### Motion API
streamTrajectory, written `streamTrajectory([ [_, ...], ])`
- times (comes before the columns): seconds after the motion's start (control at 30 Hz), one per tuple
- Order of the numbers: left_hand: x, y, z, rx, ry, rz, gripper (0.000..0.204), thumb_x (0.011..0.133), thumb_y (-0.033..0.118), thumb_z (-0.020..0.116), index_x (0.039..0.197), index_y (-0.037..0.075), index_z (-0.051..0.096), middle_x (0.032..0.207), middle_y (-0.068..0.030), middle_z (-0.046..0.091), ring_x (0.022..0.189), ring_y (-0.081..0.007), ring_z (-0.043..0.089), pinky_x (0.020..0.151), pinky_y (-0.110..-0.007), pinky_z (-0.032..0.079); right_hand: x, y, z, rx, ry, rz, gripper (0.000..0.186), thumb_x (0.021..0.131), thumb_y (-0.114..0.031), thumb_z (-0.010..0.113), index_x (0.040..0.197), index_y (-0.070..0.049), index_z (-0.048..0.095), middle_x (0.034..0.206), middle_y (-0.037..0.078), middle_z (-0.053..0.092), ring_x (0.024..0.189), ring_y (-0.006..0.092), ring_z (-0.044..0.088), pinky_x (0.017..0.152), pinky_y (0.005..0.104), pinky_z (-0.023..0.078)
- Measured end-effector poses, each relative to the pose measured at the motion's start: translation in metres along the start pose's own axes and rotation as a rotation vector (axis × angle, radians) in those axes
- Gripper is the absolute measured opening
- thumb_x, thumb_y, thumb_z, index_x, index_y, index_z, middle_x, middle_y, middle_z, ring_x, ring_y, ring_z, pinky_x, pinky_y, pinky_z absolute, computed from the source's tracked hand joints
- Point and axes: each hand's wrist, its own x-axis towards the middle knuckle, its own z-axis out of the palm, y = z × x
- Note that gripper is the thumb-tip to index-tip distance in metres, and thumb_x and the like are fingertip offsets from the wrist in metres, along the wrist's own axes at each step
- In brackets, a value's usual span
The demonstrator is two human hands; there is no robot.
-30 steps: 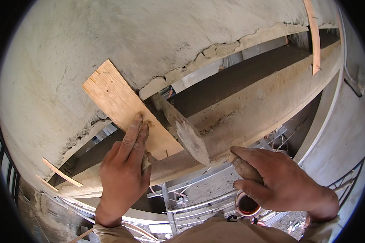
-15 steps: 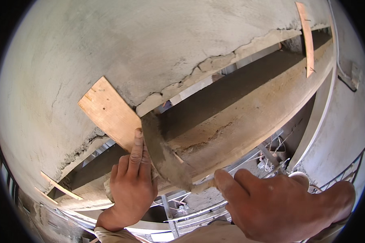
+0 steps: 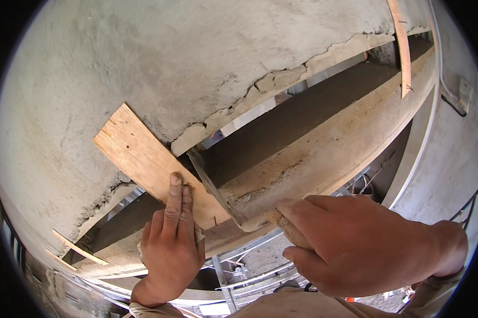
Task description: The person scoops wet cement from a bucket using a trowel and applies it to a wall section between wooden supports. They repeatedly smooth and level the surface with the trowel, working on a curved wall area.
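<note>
Wrapped around the wooden handle point(image 3: 293, 234) of a trowel point(image 3: 213, 189), our right hand point(image 3: 350, 245) has its thumb and fingers closed on the grip, at the lower right of the view. We have the trowel's metal blade turned nearly edge-on to us, running up and to the left from the handle, along the lower right edge of a flat wooden board point(image 3: 143, 153); whether blade and board touch, we cannot tell.

Our left hand point(image 3: 171, 244) presses index and middle fingers point(image 3: 173, 206), side by side and straight, against the board's face, while its other fingers curl in. Something greyish shows beside that palm, but we cannot tell what it is or how firmly we hold it.

We see the board slanting from the grey plaster wall point(image 3: 90, 79) across a long dark gap to the concrete ledge point(image 3: 324, 135) below. One nail point(image 3: 215, 220) sticks out near its lower end. Above the gap, the plaster edge point(image 3: 281, 79) is broken and cracked. Narrow wooden strips bridge the gap far to the right point(image 3: 401, 50) and left point(image 3: 80, 247), and beneath the ledge we see a metal ladder point(image 3: 223, 282).
</note>
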Motion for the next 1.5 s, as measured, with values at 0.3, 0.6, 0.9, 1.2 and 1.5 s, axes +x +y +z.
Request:
streamTrajectory([
  [0.3, 0.002, -0.004, 0.002, 0.049, 0.031, 0.058, 0.063, 0.07, 0.005, 0.065, 0.131, -0.01, 0.061, 0.148, -0.0266, 0.052, 0.075, -0.0251, 0.06, 0.065, -0.034, 0.05, -0.002, 0.035, -0.003, 0.033, -0.015, -0.154, 0.054, 0.089, -0.017, 0.074, 0.131, 0.008, 0.053, 0.087, 0.018, 0.064, 0.074, 0.0273, 0.067, 0.058, 0.0398, 0.053],
  [0.6, -0.001, -0.005, 0.005, 0.044, -0.033, 0.064, 0.055, 0.075, 0.005, 0.064, 0.127, -0.013, 0.062, 0.147, -0.0315, 0.05, 0.076, -0.0269, 0.059, 0.065, -0.036, 0.05, -0.03, 0.013, 0.024, -0.245, 0.274, -0.169, 0.045, 0.083, -0.018, 0.076, 0.119, 0.005, 0.063, 0.072, 0.009, 0.065, 0.05, 0.017, 0.058, 0.042, 0.0358, 0.048],
  [0.9, 0.001, 0.003, 0.001, 0.053, -0.016, 0.006, 0.062, 0.075, 0.005, 0.064, 0.136, -0.01, 0.058, 0.15, -0.0259, 0.05, 0.075, -0.0264, 0.059, 0.069, -0.035, 0.052, -0.032, 0.052, 0.014, 0.1, 0.226, -0.151, 0.051, 0.082, -0.017, 0.076, 0.125, 0.008, 0.06, 0.078, 0.015, 0.068, 0.054, 0.0259, 0.066, 0.05, 0.0357, 0.053],
  [1.2, 0.0, 0.003, 0.003, 0.05, -0.042, -0.003, 0.064, 0.075, 0.003, 0.064, 0.137, -0.01, 0.057, 0.151, -0.0272, 0.049, 0.073, -0.0247, 0.059, 0.067, -0.034, 0.052, 0.013, 0.049, 0.005, 0.038, 0.155, -0.217, 0.054, 0.083, -0.017, 0.074, 0.128, 0.007, 0.058, 0.08, 0.015, 0.066, 0.057, 0.029, 0.065, 0.055, 0.0397, 0.053],
  [1.5, 0.001, -0.002, 0.001, 0.087, -0.071, 0.068, 0.058, 0.074, 0.001, 0.063, 0.13, -0.013, 0.06, 0.149, -0.0303, 0.05, 0.073, -0.0249, 0.059, 0.066, -0.034, 0.052, -0.009, 0.037, 0.003, -0.224, 0.155, -0.236, 0.052, 0.082, -0.015, 0.074, 0.129, 0.004, 0.059, 0.071, 0.007, 0.059, 0.048, 0.0193, 0.058, 0.041, 0.0338, 0.047],
])
